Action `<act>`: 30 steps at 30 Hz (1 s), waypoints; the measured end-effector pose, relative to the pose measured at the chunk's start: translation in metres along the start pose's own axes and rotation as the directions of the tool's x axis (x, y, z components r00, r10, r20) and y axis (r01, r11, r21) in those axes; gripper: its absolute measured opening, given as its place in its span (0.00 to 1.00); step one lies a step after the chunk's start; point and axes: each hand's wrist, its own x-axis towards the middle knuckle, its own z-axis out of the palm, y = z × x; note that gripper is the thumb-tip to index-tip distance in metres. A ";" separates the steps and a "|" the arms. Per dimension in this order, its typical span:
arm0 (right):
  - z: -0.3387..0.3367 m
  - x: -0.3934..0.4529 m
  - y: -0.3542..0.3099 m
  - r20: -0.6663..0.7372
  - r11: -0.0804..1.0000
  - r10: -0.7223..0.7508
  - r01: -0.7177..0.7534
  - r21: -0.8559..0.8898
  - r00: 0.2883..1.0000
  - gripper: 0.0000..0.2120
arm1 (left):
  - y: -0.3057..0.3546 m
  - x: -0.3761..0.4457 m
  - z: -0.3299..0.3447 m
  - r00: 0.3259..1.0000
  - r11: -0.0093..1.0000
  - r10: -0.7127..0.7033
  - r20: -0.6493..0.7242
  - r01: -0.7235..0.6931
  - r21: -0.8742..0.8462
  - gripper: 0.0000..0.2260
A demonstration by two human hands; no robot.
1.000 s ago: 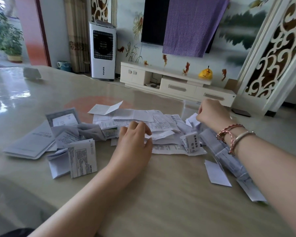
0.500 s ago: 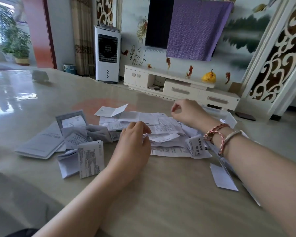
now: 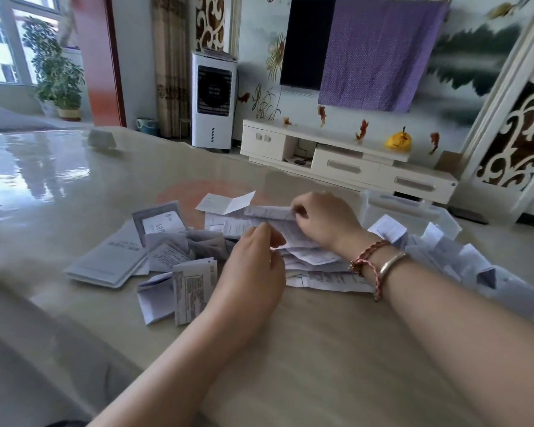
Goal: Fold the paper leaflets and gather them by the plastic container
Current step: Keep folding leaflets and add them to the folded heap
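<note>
With the right hand (image 3: 322,221) pinching the near end of a long printed leaflet (image 3: 270,212) atop the loose pile (image 3: 309,257), left hand (image 3: 255,263) resting open just beside it. Leaflet's long axis running leftward from the pinch; plastic container (image 3: 413,211) just beyond the right wrist, nearer that hand.

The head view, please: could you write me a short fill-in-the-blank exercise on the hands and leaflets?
The right hand pinches a ____ leaflet.
Two bracelets sit on the ____ wrist.
The clear plastic container stands at the pile's ____ side.

Missing words: paper; right; right
</note>
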 end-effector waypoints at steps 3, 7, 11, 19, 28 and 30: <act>-0.023 -0.021 0.004 -0.154 0.963 0.129 -0.087 0.253 0.980 0.06 | 0.001 -0.004 0.001 1.000 1.000 -0.011 0.006 0.011 -0.021 0.13; -0.048 -0.070 0.001 -0.090 0.771 0.229 -0.125 0.624 0.969 0.07 | 0.002 -0.006 0.004 0.995 0.992 -0.080 0.052 0.085 -0.092 0.30; -0.056 -0.119 -0.001 -0.010 0.722 0.180 -0.126 0.680 0.984 0.06 | 0.004 -0.008 0.007 1.000 0.994 0.001 0.007 0.000 -0.105 0.31; -0.067 -0.151 0.005 0.314 0.908 -0.007 -0.125 0.399 0.949 0.18 | 0.009 -0.031 -0.012 0.977 0.977 0.166 0.138 -0.182 0.114 0.15; -0.065 -0.149 0.012 0.465 0.831 -0.032 -0.235 0.503 0.885 0.14 | 0.002 -0.048 -0.015 0.950 0.990 0.093 0.297 -0.120 0.071 0.10; -0.059 -0.147 0.011 0.446 0.816 0.063 -0.303 0.492 0.893 0.25 | 0.001 -0.046 -0.015 0.957 0.993 0.032 0.289 -0.064 0.103 0.16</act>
